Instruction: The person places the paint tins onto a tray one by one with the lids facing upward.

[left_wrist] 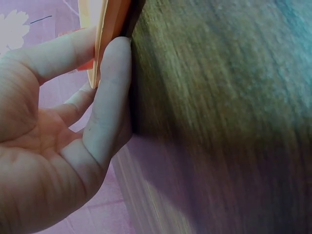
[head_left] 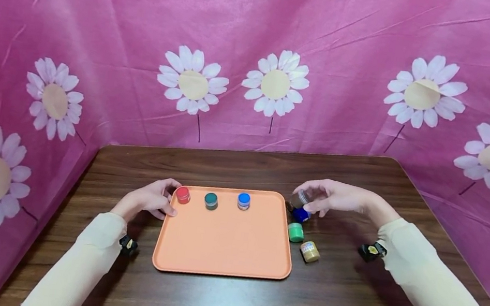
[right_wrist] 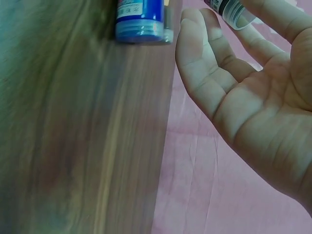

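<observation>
My left hand [head_left: 155,198] grips the orange tray [head_left: 221,254] by its left rim. In the left wrist view the fingers lie on both sides of the tray edge [left_wrist: 101,44]. My right hand [head_left: 337,196] holds a small dark paint jar with a clear lid [head_left: 300,198], just past the tray's right back corner. The right wrist view shows this jar [right_wrist: 233,10] between thumb and fingers, partly cut off. Below it a dark blue jar [head_left: 301,215] lies beside the tray. A red jar [head_left: 182,194], a dark green jar [head_left: 211,201] and a blue jar [head_left: 244,201] stand along the tray's back.
A bright green jar [head_left: 296,232] and a gold jar [head_left: 310,251] are on the wooden table [head_left: 112,291] by the tray's right side. Pink cloth [head_left: 228,135] with white flowers hangs behind and on both sides of the table.
</observation>
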`<state>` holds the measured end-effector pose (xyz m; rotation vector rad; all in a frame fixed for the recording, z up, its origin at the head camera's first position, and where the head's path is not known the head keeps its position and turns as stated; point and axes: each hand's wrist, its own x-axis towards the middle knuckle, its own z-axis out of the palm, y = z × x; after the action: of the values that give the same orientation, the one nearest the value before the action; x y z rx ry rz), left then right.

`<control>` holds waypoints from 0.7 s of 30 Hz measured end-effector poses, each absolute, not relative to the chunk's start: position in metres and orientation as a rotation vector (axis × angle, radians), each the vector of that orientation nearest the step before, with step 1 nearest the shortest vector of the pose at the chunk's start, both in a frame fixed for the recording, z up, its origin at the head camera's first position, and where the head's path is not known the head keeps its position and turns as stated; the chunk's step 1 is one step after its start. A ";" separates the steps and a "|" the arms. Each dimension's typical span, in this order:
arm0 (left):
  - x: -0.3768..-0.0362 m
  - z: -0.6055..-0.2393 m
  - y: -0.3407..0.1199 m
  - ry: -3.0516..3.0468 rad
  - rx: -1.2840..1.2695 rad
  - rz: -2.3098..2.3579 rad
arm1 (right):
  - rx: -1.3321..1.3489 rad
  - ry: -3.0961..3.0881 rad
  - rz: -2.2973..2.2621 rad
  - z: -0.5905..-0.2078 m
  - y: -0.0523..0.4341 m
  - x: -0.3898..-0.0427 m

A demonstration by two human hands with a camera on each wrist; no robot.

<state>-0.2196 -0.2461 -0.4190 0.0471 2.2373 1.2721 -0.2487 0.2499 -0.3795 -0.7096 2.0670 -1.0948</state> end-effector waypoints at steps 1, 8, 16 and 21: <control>-0.220 -0.419 -0.246 2.239 0.039 1.269 | -0.708 2.066 -1.092 -0.378 0.247 -0.250; -0.221 -0.420 -0.245 2.244 0.031 1.269 | -0.728 2.033 -1.099 -0.374 0.224 -0.259; -0.220 -0.420 -0.245 2.255 0.056 1.268 | -0.750 2.043 -1.064 -0.376 0.200 -0.268; -0.220 -0.419 -0.246 2.253 0.045 1.261 | -0.767 2.025 -1.059 -0.375 0.187 -0.268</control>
<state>-0.2199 -0.2457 -0.4191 0.0449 2.2528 1.2609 -0.2682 0.1865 -0.3750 -0.7671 2.0255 -1.0585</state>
